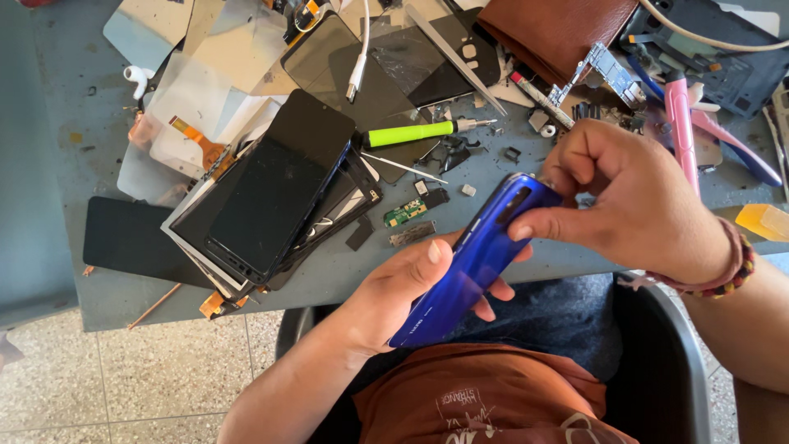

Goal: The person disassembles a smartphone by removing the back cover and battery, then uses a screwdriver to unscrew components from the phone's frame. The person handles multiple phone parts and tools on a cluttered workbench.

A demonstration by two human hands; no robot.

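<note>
Head view: we hold a blue phone back cover (pixel 477 259) above the table edge (pixel 329 275).
Our left hand (pixel 403 292) cradles its lower half, fingers curled around; our right hand (pixel 633 197) pinches its top corner. Beside it lie stacked phone screens (pixel 271 193), a green-handled screwdriver (pixel 415 132), a small circuit board (pixel 405 213) and pink pliers (pixel 681 123).

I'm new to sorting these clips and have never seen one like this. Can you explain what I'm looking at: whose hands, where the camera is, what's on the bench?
There is no machine here: a person wears a camera on the head, looking down at their own bare hands. The left hand cradles a glossy blue phone back side up, while the right hand pinches its top end near the camera cutout. On the grey workbench lie a stack of black phone screens, a green-handled screwdriver, a small green circuit board, pink-handled pliers and a brown wallet.
</note>
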